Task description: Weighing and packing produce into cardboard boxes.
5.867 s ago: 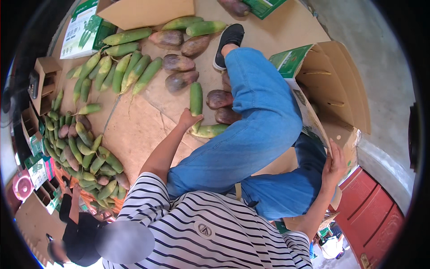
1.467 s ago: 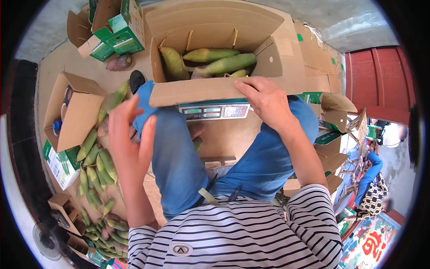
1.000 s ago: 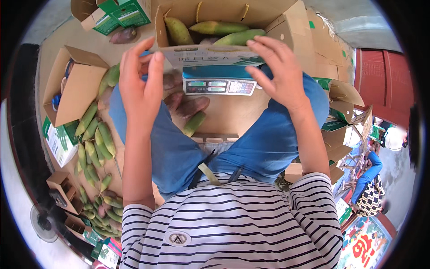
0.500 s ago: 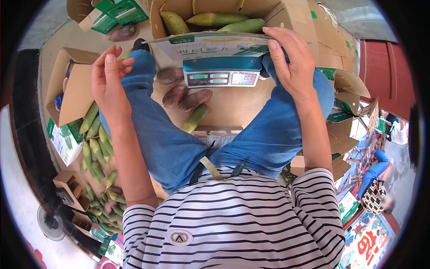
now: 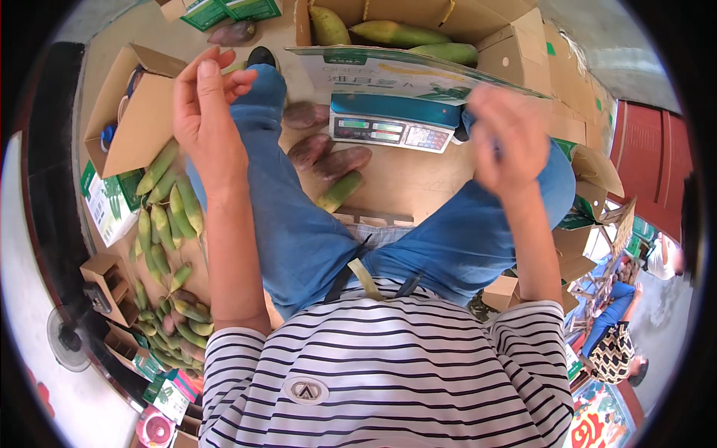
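An open cardboard box [image 5: 515,56] with a white and green front flap stands ahead of me on a blue-topped digital scale [image 5: 396,127]. Inside lie green radishes [image 5: 396,34]. My left hand [image 5: 209,104] is raised over my knee, left of the box, its fingers loosely bent and apart with nothing in them. Near the flap's right end, my right hand [image 5: 509,142] is smeared by motion. Its fingers are too blurred to read, and I see no object in it. Dark reddish radishes [image 5: 342,163] and one green radish [image 5: 340,192] rest on the floor between my legs.
Many green radishes [image 5: 166,224] are heaped on the floor at left, beside an open carton [image 5: 146,123]. Folded cartons [image 5: 590,168] stand along the right. A fan [image 5: 69,338] is at far left. At far right another person [image 5: 616,328] is seen in the distance.
My right hand has come off the box flap and drawn back toward me, now blurred. The left hand stays raised and empty. The whole view has shifted, so the box appears farther right and higher.
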Demonstrator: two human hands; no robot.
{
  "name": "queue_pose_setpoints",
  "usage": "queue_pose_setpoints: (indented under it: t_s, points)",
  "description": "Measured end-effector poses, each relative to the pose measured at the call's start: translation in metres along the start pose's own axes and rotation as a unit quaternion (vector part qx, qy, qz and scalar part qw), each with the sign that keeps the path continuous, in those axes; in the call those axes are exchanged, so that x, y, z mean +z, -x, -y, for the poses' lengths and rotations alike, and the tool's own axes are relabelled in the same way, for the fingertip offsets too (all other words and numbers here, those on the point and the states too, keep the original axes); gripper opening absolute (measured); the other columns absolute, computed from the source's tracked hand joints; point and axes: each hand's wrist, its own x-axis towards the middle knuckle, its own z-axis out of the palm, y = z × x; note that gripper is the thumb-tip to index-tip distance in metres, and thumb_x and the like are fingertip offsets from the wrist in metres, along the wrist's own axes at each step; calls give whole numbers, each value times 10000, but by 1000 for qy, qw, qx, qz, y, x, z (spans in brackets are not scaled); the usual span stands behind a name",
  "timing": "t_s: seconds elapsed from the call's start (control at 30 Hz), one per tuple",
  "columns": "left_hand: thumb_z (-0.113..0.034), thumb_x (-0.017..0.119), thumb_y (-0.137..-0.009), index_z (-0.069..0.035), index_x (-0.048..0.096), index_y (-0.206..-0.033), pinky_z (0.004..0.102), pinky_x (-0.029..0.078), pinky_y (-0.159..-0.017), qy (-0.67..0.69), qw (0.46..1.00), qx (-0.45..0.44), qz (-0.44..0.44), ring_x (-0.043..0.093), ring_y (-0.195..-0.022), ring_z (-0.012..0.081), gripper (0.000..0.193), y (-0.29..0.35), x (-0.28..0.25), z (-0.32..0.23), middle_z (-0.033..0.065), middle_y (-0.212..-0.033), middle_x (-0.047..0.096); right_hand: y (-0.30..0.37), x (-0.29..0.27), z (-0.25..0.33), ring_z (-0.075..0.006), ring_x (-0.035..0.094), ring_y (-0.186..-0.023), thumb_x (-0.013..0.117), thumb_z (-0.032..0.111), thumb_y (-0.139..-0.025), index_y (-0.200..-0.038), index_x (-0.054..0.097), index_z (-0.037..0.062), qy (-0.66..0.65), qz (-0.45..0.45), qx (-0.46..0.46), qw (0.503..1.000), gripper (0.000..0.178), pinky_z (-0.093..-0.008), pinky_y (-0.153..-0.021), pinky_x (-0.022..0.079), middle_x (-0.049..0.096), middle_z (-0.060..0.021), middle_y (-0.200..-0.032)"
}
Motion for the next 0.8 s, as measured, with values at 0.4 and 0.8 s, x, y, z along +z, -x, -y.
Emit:
queue_pose_setpoints:
  t_s: [0.4,0.8]
  points:
    - [-261,593,-933,-11,619,-1049,271,475,-732,-166,963,-211,-5,597,-752,144,277,45,-143,162,73,-886,643,203,209,55,-191,622,-857,542,361,-942,-1051,606,66,-339,485,666,454,321,-317,-751,506,638,-89,-918]
    - [-113,753,-722,-19,433,-1319,323,473,-876,50,920,-386,48,594,-1010,206,684,207,-136,406,120,-1095,615,175,294,44,-193,618,-869,534,353,-944,-1078,589,61,-288,499,620,533,326,-316,-764,502,632,-100,-942]
